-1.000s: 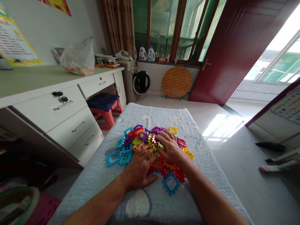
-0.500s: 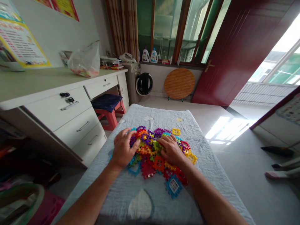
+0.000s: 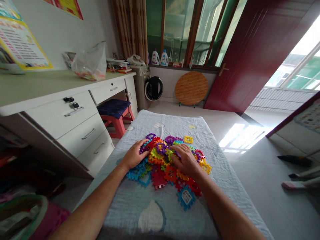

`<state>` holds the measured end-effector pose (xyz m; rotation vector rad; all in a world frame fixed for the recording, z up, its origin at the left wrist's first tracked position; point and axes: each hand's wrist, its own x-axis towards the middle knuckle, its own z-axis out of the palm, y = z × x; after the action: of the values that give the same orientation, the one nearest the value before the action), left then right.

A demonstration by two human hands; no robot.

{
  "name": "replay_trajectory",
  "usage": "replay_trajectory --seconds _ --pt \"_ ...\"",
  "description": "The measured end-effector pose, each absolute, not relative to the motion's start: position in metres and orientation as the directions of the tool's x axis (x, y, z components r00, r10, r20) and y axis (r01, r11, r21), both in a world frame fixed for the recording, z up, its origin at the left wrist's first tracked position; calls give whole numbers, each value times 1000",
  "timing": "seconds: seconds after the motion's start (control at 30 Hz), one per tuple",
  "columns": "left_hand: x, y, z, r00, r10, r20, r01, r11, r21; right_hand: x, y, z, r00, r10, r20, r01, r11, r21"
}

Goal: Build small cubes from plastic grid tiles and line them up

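Observation:
A heap of plastic interlocking building pieces (image 3: 157, 158) with toothed edges lies on a cloth-covered table (image 3: 125, 213). They are red, orange, yellow, green, blue and purple. My left hand (image 3: 135, 155) cups the left side of the heap, thumb apart from the fingers, touching red and blue pieces. On the right side, my right hand (image 3: 185, 159) lies over the heap with its fingers stretched out. Pieces under both palms are hidden. A blue window piece (image 3: 186, 197) lies at the near edge, and a yellow window piece (image 3: 188, 139) at the far edge.
To the left stands a white desk (image 3: 72, 116) with a plastic bag (image 3: 91, 63) on top. A red stool (image 3: 117, 123) with a dark cushion is tucked beside it. A bin (image 3: 37, 216) sits at lower left. Beyond the table, a round wooden board (image 3: 191, 88) leans on the wall.
My left hand has pushed inward, and pieces at the left of the heap have shifted right, with red ones now on top. The right hand has barely moved.

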<state>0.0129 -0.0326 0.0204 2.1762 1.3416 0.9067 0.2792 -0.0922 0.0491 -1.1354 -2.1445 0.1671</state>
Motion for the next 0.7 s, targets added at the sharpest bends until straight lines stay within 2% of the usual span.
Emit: replay_trajectory --seconds 0.2,0.37,0.47,0.53,0.6,0.7 --pt "13 -39 28 254 860 443 590 -501 634 294 -91 46 -274 777 567 716 559 -418" --pt "19 -56 44 228 786 575 538 -594 598 305 -92 46 -198 814 546 737 490 -465" --pt "27 -68 49 374 765 525 479 -644 597 310 -90 42 -170 830 531 745 461 -482" --pt "29 -72 50 459 761 459 420 -641 642 312 -88 40 -164 837 522 751 449 -484" --pt "24 -73 54 443 787 429 382 -599 704 313 -88 40 -155 844 513 760 434 -484" --pt "3 -71 62 311 858 407 410 -508 757 315 -88 40 -142 854 500 768 414 -489"
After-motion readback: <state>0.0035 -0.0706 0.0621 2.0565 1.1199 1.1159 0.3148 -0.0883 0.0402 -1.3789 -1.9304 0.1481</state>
